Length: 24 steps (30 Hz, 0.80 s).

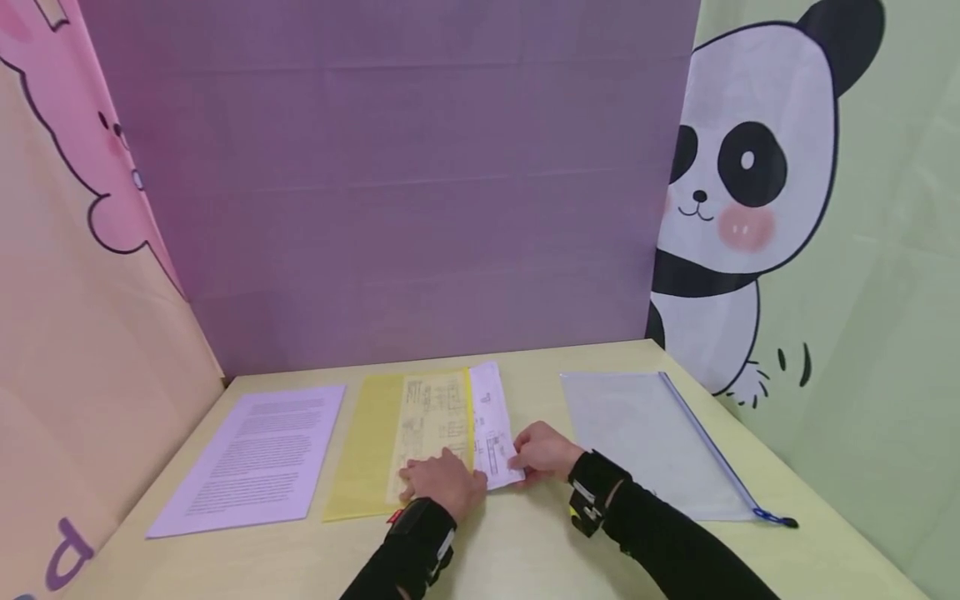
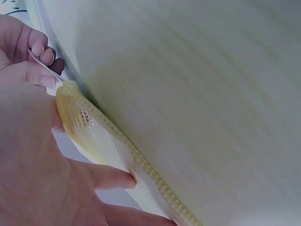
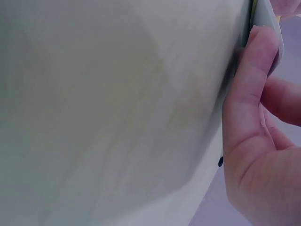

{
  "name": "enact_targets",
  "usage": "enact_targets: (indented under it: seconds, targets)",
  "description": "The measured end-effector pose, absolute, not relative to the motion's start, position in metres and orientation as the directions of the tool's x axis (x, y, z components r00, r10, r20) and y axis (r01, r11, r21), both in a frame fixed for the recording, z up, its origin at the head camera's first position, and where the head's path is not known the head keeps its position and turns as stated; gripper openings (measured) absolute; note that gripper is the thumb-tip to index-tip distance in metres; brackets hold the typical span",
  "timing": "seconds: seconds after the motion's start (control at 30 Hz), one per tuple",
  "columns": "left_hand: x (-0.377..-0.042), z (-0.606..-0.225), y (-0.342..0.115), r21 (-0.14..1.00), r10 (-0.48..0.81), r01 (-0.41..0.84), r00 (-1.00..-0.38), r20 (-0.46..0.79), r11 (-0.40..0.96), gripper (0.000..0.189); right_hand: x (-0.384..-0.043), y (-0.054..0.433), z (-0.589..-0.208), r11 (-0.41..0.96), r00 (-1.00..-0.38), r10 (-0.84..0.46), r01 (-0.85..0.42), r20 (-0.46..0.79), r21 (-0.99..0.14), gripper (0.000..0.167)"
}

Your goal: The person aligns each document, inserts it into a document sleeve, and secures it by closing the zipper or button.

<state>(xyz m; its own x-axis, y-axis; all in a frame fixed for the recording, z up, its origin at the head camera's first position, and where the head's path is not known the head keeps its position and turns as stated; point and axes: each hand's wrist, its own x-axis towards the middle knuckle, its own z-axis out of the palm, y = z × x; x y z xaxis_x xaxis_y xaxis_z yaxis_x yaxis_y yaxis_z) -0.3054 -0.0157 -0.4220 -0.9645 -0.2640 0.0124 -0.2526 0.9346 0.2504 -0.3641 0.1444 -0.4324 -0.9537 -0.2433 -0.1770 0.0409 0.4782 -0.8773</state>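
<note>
Head view: one table (image 1: 247, 567), your two hands, two folders, one text sheet (image 1: 255, 454) shown only here. Yellow folder (image 1: 363, 450) lies between text sheet and pale folder (image 1: 637, 442). Your left hand (image 1: 446, 483) rests on yellow folder's lower right, fingers extended; your right hand (image 1: 547, 452) pinches lower corner of diagram sheet (image 1: 491, 425) jutting from folder's right side.

Left wrist view: yellow folder's beaded edge and grid pattern visible, folder bowed beside your fingers.

Right wrist view: your bent fingers, close up, at sheet's edge.
</note>
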Motion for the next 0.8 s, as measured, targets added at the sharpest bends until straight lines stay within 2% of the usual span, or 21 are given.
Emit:
enact_targets:
  seconds: [0.33,0.67,0.8]
  targets:
    - [-0.305,-0.421,-0.017,0.251,-0.246,-0.235,-0.969,0.013,0.939,0.064,-0.363,0.139,-0.429,0.521,-0.957,-0.235,0.027,-0.173,-0.853,0.004]
    - [-0.305,-0.424,-0.018,0.252,-0.242,-0.227,-0.97,0.03,0.941,0.065,-0.362,0.128,-0.431,0.493,-0.954,-0.252,0.02,-0.165,-0.87,0.004]
    - [-0.305,-0.425,-0.018,0.261,-0.247,-0.226,-0.967,0.053,0.939,0.063,-0.362,0.123,-0.432,0.482,-0.953,-0.26,0.011,-0.155,-0.876,0.009]
